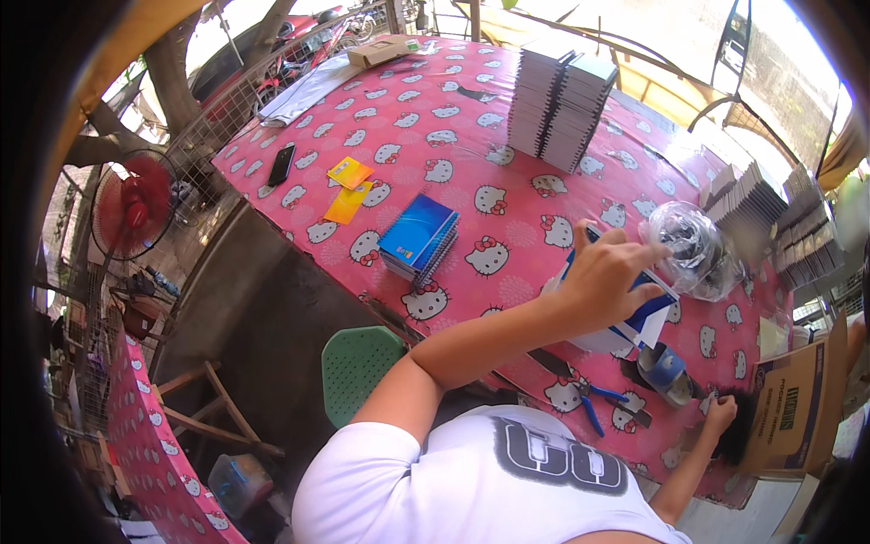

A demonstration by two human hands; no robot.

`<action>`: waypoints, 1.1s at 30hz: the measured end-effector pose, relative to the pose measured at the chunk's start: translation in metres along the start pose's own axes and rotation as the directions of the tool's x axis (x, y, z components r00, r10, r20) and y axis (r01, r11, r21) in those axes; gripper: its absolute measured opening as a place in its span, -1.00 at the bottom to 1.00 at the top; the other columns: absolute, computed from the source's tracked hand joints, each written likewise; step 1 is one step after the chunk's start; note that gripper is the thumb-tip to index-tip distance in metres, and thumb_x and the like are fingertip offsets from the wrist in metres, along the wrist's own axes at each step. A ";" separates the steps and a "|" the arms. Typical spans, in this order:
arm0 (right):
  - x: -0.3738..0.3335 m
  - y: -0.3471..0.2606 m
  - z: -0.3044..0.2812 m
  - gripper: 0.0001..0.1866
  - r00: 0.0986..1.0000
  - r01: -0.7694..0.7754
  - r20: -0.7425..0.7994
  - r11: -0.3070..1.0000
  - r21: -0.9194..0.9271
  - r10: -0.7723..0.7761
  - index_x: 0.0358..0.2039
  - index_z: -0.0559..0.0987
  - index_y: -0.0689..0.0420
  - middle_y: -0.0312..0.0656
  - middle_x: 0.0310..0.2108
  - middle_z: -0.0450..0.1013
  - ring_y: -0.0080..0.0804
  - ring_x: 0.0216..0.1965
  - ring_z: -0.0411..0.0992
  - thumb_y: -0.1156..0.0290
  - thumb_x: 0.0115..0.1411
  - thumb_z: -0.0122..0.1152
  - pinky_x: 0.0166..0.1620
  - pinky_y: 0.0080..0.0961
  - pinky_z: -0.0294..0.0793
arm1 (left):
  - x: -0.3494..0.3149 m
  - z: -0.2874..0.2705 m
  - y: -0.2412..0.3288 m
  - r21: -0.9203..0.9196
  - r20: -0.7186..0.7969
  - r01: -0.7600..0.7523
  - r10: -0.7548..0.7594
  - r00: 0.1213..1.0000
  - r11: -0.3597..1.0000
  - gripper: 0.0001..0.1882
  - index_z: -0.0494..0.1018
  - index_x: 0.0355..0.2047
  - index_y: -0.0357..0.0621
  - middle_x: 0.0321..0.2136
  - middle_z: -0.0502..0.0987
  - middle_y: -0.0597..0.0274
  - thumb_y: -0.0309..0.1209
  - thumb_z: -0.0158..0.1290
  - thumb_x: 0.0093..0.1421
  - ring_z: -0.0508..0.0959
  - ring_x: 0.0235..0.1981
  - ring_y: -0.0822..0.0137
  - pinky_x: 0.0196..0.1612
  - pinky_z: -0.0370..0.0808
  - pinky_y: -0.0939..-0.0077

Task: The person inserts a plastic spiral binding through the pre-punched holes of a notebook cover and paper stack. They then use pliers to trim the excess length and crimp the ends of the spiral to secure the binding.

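Note:
My left hand (609, 276) bends over a blue-covered notebook (654, 313), gripping it with its fingers on the far side and its thumb nearer me. White pages or sheets (598, 341) show below the cover, and the hand hides much of it. Down at the right, my right hand (722, 413) is closed by a black fuzzy-looking thing (739, 426); a small pale bit shows at its fingertips, too small to name. Between the hands lie blue-handled pliers (594, 408) and a blue-and-grey roll-shaped thing (666, 372). A clear plastic bag (689, 249) touches the area beyond my left fingers.
A small stack of blue spiral notebooks (419, 231) sits left. Tall spiral-bound stacks (557, 109) stand at the back, more stacks (748, 199) at right. Yellow-orange cards (349, 195) and a phone (282, 166) lie farther left. A cardboard box (793, 408) and green stool (358, 372) flank the pink-covered table (507, 290).

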State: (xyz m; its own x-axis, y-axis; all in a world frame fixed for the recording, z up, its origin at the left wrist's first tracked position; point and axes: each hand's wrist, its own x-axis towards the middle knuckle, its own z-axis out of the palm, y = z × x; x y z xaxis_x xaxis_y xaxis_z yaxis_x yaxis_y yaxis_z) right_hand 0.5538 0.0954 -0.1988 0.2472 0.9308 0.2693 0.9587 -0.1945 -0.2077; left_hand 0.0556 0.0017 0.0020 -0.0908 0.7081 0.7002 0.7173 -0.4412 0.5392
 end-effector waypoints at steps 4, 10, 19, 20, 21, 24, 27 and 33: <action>0.012 0.009 -0.001 -0.75 0.995 0.074 0.082 0.992 -0.105 -0.065 -0.46 0.55 0.26 0.09 -0.36 0.49 0.10 -0.25 0.45 0.30 0.07 0.29 -0.19 -0.08 0.39 | 0.008 0.000 -0.004 -0.030 0.028 -0.071 0.072 0.997 0.997 -0.81 0.63 -0.40 0.07 -0.36 0.62 0.41 -0.21 0.30 -0.03 0.52 -0.22 0.38 -0.04 0.13 0.30; -0.009 -0.170 -0.106 -0.74 0.924 0.383 -0.161 0.825 0.417 -0.348 -0.22 0.60 0.18 -0.12 -0.41 0.43 -0.29 -0.41 0.40 0.60 0.01 0.24 -0.27 -0.40 0.42 | 0.007 -0.004 -0.007 0.019 0.017 -0.012 0.012 1.000 1.000 -0.80 0.64 -0.44 0.05 -0.42 0.61 0.43 -0.24 0.35 -0.09 0.52 -0.28 0.42 -0.09 0.17 0.45; -0.053 -0.311 -0.189 -0.74 0.683 0.632 -0.349 0.280 0.722 -0.642 -0.20 0.65 0.17 -0.23 -0.39 0.49 -0.58 -0.45 0.43 0.59 0.03 0.32 -0.37 -0.63 0.41 | 0.007 0.000 0.006 0.036 -0.011 -0.019 0.019 1.000 0.999 -0.80 0.65 -0.40 -0.07 -0.47 0.59 0.35 -0.36 0.35 -0.08 0.49 -0.37 0.38 -0.22 0.36 0.47; -0.051 -0.312 -0.189 -0.75 0.657 0.671 -0.386 0.270 0.690 -0.648 -0.20 0.65 0.18 -0.24 -0.40 0.49 -0.60 -0.44 0.43 0.59 0.05 0.31 -0.36 -0.64 0.41 | 0.006 0.001 0.005 0.022 -0.017 -0.009 0.010 1.000 1.000 -0.80 0.65 -0.40 -0.07 -0.47 0.59 0.34 -0.36 0.35 -0.09 0.49 -0.37 0.37 -0.23 0.37 0.47; -0.045 -0.311 -0.189 -0.76 0.696 0.561 -0.258 0.283 0.778 -0.670 -0.21 0.65 0.18 -0.24 -0.42 0.49 -0.61 -0.43 0.44 0.60 0.06 0.30 -0.36 -0.65 0.41 | 0.006 0.001 0.004 0.007 -0.022 0.000 0.000 1.000 1.000 -0.80 0.65 -0.40 -0.08 -0.47 0.59 0.34 -0.36 0.36 -0.09 0.49 -0.37 0.37 -0.24 0.38 0.46; -0.033 -0.304 -0.189 -0.79 0.701 0.263 0.039 0.309 0.914 -0.713 -0.21 0.65 0.19 -0.25 -0.47 0.49 -0.63 -0.41 0.43 0.61 0.10 0.26 -0.36 -0.67 0.40 | 0.004 0.001 0.005 -0.011 -0.022 0.014 -0.014 1.000 1.000 -0.79 0.65 -0.41 -0.08 -0.47 0.59 0.32 -0.36 0.36 -0.09 0.49 -0.38 0.37 -0.26 0.38 0.46; -0.029 -0.308 -0.188 -0.78 0.642 0.146 0.117 0.271 0.951 -0.757 -0.19 0.64 0.19 -0.28 -0.49 0.46 -0.63 -0.44 0.40 0.62 0.12 0.23 -0.38 -0.66 0.39 | 0.007 0.001 0.004 -0.024 -0.018 0.001 -0.001 1.000 1.000 -0.79 0.65 -0.42 -0.09 -0.48 0.60 0.31 -0.36 0.37 -0.10 0.49 -0.40 0.37 -0.26 0.38 0.46; -0.022 -0.318 -0.196 -0.76 0.497 0.475 -0.028 0.246 0.845 -0.867 -0.20 0.61 0.14 -0.29 -0.43 0.42 -0.52 -0.41 0.38 0.60 0.08 0.25 -0.32 -0.57 0.39 | 0.005 0.001 0.008 0.059 -0.049 -0.012 0.014 0.999 0.998 -0.78 0.65 -0.43 -0.07 -0.47 0.60 0.31 -0.33 0.37 -0.11 0.49 -0.42 0.37 -0.21 0.36 0.46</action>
State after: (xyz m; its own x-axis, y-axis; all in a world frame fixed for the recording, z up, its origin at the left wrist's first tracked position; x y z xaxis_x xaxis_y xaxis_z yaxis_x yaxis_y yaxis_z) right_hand 0.2716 0.0758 0.0459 -0.7045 0.6230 0.3400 0.2338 0.6560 -0.7176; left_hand 0.0613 0.0023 0.0096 -0.1139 0.6741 0.7298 0.7577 -0.4162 0.5026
